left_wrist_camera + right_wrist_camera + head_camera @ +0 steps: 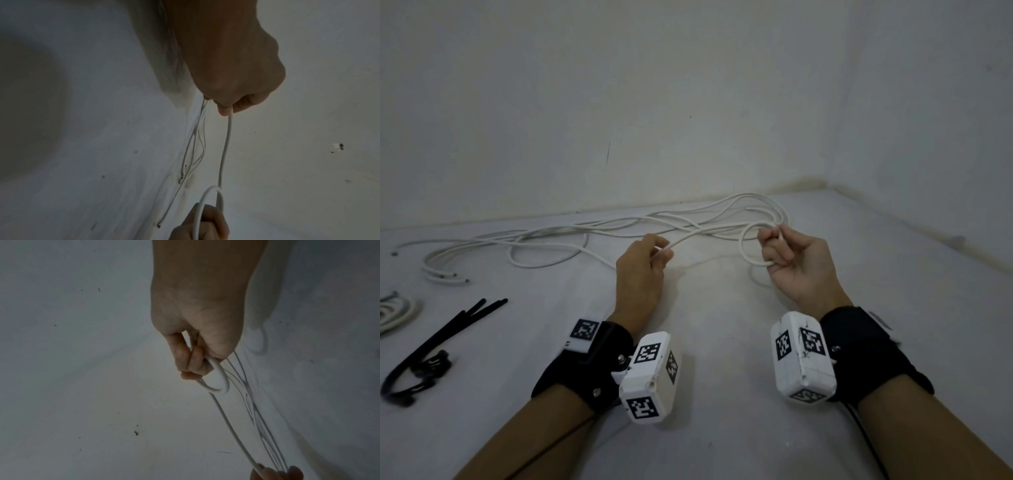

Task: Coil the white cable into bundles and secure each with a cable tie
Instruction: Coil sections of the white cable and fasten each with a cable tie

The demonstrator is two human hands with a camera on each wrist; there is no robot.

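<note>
Loose white cable [571, 233] sprawls across the white table [722, 428] along the wall. My right hand [787, 253] is raised, palm toward me, fingers curled round a small loop of white cable [748, 245]; the same loop [218, 382] shows in the right wrist view. My left hand [650, 260] pinches the strand [688, 238] that runs across to that loop. In the left wrist view the strand [225, 146] leaves my left hand [232, 104] toward the loop. Black cable ties [448, 329] lie at the left.
A coiled white bundle [397, 310] sits at the far left edge. Cut cable ends [448, 275] lie near it. Walls close the table at the back and right, meeting in a corner [825, 181].
</note>
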